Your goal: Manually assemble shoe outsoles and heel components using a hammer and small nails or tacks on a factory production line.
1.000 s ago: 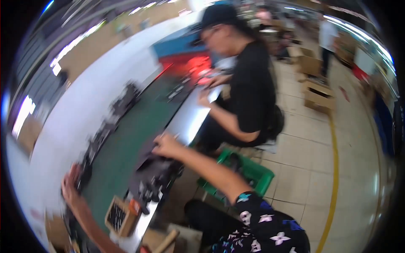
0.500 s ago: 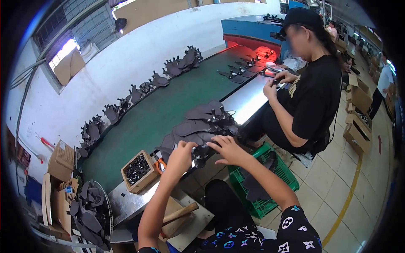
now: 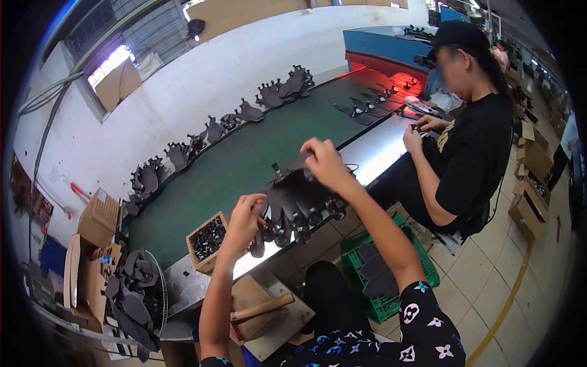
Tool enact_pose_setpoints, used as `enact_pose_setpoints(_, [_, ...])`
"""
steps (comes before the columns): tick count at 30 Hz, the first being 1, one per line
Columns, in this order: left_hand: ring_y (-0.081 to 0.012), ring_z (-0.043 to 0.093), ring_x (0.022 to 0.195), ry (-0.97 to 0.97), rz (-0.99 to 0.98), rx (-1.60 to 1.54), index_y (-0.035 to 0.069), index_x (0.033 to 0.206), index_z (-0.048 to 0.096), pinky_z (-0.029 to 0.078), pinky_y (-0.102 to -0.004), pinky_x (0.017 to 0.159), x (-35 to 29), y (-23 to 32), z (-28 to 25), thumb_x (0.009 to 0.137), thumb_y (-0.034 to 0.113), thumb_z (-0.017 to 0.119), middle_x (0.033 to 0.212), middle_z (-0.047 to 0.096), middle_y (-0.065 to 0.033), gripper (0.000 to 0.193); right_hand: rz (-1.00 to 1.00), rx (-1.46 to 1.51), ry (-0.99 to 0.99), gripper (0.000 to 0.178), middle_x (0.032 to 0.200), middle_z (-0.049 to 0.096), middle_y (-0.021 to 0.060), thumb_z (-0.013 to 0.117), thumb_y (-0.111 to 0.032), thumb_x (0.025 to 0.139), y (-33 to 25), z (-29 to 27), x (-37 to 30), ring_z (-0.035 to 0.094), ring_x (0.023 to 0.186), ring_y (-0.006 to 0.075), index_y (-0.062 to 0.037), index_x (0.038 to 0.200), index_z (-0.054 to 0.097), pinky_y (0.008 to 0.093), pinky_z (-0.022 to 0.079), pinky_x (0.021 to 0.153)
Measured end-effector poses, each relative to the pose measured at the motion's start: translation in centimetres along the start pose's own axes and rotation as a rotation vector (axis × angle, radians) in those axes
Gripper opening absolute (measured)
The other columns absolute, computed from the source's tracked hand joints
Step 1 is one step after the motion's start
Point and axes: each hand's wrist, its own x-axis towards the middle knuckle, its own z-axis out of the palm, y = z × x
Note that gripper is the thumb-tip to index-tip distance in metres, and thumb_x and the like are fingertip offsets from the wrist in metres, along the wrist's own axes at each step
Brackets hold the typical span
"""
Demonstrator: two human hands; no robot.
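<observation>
A pile of dark grey sandal soles (image 3: 288, 194) with shiny black strap posts lies at the near edge of the green belt table, its posts toward me. My left hand (image 3: 243, 221) is at the pile's left side, fingers bent and closed; what they pinch is hidden. Over the far right part of the pile, my right hand (image 3: 327, 164) has its fingers curled at the edge of a slightly blurred sole. A wooden box (image 3: 205, 264) of small black parts stands left of my left hand.
More soles (image 3: 251, 111) line the belt's wall side. A co-worker (image 3: 468, 153) sits at the right, holding a small part. Below are a green crate (image 3: 431, 278) with soles and a wooden-handled hammer (image 3: 263, 307). Cartons (image 3: 99, 215) and a round basket (image 3: 164, 293) of soles stand left.
My right hand has moved up and away from me, over the pile. My left hand has shifted slightly left. The strap posts now lie along the pile's near side. The whole view has shifted a little.
</observation>
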Motion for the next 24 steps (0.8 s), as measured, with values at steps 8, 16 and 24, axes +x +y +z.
enact_pose_setpoints(8, [-0.009, 0.06, 0.074, 0.126, -0.075, -0.289, 0.0, 0.125, 0.057, 0.05, -0.0238, 0.073, -3.8, -0.8, -8.4, 0.101, 0.003, 0.048, 0.117, 0.06, -0.0097, 0.026, 0.178, -0.047, -0.216, 0.022, 0.077, 0.061, 0.0086, 0.058, -0.012, 0.082, -3.2, -5.5, 5.9, 0.057, 0.069, 0.0173, -0.0026, 0.101, 0.065, 0.0326, 0.046, 0.064])
enact_pose_setpoints(16, [-0.015, 0.067, 0.087, 0.384, 0.168, 0.075, 0.005, 0.122, 0.061, 0.053, -0.0295, 0.08, -17.0, 4.1, -19.2, 0.098, -0.003, 0.05, 0.113, 0.061, -0.01, 0.027, -0.088, -0.003, 0.072, 0.025, 0.111, 0.059, 0.008, 0.047, 0.0, 0.091, -9.7, -6.7, 1.5, 0.055, 0.107, 0.0192, -0.0015, 0.114, 0.056, 0.0302, 0.042, 0.097])
enact_pose_setpoints(24, [-0.0338, 0.054, 0.123, 0.794, 0.32, 1.058, 0.005, 0.135, 0.048, 0.038, -0.0439, 0.111, -28.9, 5.1, -32.7, 0.096, -0.004, 0.048, 0.13, 0.056, -0.0166, 0.039, -0.223, 0.482, 0.19, 0.02, 0.106, 0.058, 0.0086, 0.049, -0.015, 0.101, -33.0, 13.9, 0.3, 0.056, 0.098, 0.0177, -0.0041, 0.115, 0.058, 0.0313, 0.046, 0.086])
